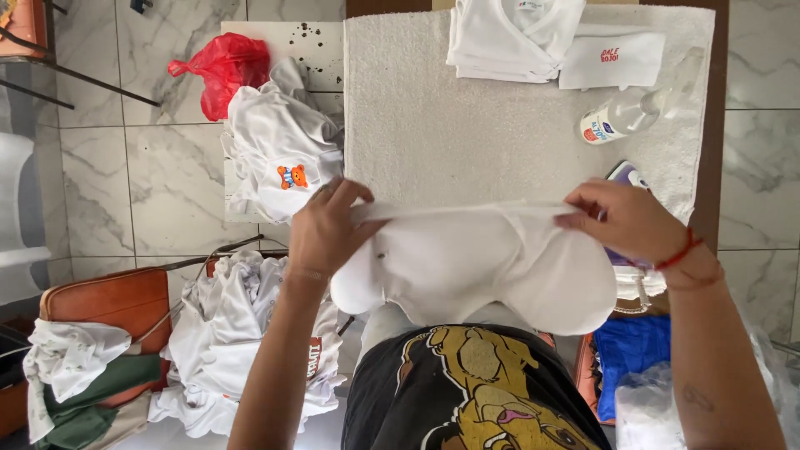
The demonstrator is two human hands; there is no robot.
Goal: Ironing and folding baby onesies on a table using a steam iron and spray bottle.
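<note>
Nearest the camera, at 6 o'clock, is the person's black shirt (475, 392) with a yellow cartoon print. At 7 o'clock a heap of white clothes (229, 333) lies over a brown chair (108, 302), with green and pale cloth draped at the chair's lower edge. At 5 o'clock sit a blue cloth (632, 352) and a clear plastic bag (648, 408).

Just above the shirt, at the centre, both hands hold up a white garment (475, 267). The left hand (327, 229), at 9 o'clock from the garment's middle, has its fingers closed on the top edge at the left corner. The right hand (623, 221), at 3 o'clock, pinches the same edge at the right corner; a red string bracelet (679, 250) circles its wrist. The top edge is pulled taut between the two hands, and the rest of the garment hangs down in two rounded bulges over the near edge of the table.

Beyond the hands spreads a white towel (467, 117) covering the table. Partly hidden behind the right hand, at 2 o'clock, is an iron (627, 176), of which only a small part shows. Farther at 2 o'clock a clear spray bottle (629, 115) lies on its side on the towel. At 12 o'clock rests a stack of folded white clothes (508, 37), with a flat white folded piece (612, 60) just beside it at 1 o'clock.

At 10 o'clock, off the towel, a pile of white clothes (279, 154) with a small orange bear print lies on a side surface, and a red plastic bag (221, 67) sits beyond it on the marble floor (125, 167).
</note>
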